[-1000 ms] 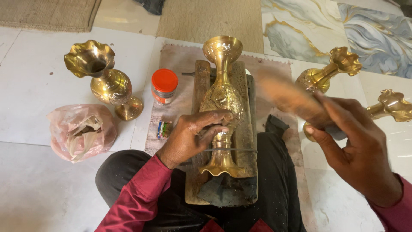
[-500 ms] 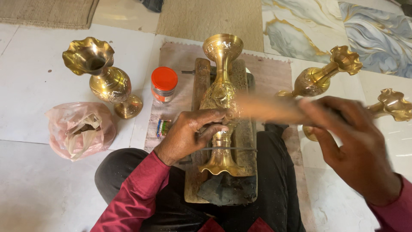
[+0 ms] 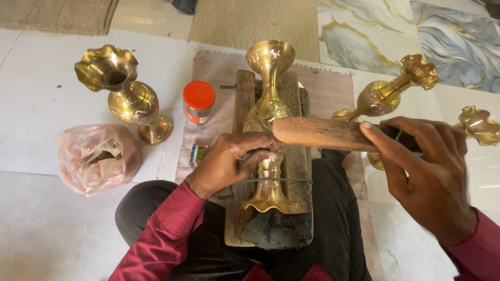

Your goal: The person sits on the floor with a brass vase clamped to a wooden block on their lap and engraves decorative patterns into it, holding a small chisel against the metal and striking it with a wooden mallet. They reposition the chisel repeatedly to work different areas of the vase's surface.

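A brass vase (image 3: 269, 112) lies lengthwise on a wooden board (image 3: 245, 104) across my lap, its mouth pointing away from me. My left hand (image 3: 232, 158) rests on the vase's body and pinches a thin metal tool against it. My right hand (image 3: 424, 177) grips a wooden mallet (image 3: 323, 133), which reaches leftward with its rounded end right by my left fingers over the vase. A wire (image 3: 278, 180) crosses the vase's stem near the foot.
A brass vase (image 3: 125, 93) stands at the left on white floor tiles, two more (image 3: 388, 91) (image 3: 476, 125) lie at the right. An orange-lidded jar (image 3: 198, 102) and a pink plastic bag (image 3: 96, 158) sit at the left. A mat (image 3: 323, 91) lies under the board.
My right hand has swung the mallet down and leftward, from raised at the right to level over the vase by my left hand. My left hand has stayed put.
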The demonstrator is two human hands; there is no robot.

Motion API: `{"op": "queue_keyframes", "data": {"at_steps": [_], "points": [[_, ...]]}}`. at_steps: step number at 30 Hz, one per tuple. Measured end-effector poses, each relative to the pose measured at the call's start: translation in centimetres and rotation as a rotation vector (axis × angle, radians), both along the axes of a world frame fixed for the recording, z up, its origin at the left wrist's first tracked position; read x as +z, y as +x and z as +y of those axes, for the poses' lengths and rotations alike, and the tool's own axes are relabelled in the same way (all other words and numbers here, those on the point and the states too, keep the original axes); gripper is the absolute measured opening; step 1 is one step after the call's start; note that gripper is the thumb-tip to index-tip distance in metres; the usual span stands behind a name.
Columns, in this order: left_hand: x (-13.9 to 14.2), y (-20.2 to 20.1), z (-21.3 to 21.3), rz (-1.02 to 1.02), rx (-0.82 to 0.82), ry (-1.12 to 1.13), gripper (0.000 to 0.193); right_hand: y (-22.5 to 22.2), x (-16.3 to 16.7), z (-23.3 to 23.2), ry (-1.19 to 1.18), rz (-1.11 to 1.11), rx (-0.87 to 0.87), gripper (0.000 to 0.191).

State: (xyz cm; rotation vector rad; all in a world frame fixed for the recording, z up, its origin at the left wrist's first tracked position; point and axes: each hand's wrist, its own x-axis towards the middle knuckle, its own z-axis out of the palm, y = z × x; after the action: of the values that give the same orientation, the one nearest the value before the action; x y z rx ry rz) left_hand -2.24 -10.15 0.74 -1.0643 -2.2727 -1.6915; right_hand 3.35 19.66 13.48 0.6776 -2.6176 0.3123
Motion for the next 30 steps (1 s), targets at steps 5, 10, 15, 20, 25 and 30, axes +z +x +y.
{"op": "queue_keyframes", "data": {"at_steps": [5, 10, 15, 20, 25, 30], "points": [[0.3, 0.0, -0.2, 0.038, 0.003, -0.02, 0.034, 0.1, 0.0, 0.0, -0.095, 0.004, 0.03, 0.052], [0.0, -0.1, -0.3, 0.035, -0.002, -0.008, 0.034, 0.2, 0.0, -0.2, -0.319, -0.106, -0.003, 0.052], [-0.4, -0.4, -0.1, 0.06, 0.028, -0.03, 0.034, 0.3, 0.1, -0.1, -0.126, -0.03, -0.007, 0.05], [-0.2, -0.2, -0.2, 0.037, 0.012, -0.031, 0.035, 0.9, -0.2, 0.4, 0.178, 0.095, 0.001, 0.048], [0.3, -0.1, -0.4, 0.091, -0.017, -0.01, 0.04, 1.3, -1.8, 0.9, -0.281, 0.046, 0.051, 0.048], [-0.4, 0.1, -0.1, 0.022, -0.007, -0.002, 0.039, 1.8, -4.2, 2.5, 0.19, 0.115, -0.055, 0.055]]}}
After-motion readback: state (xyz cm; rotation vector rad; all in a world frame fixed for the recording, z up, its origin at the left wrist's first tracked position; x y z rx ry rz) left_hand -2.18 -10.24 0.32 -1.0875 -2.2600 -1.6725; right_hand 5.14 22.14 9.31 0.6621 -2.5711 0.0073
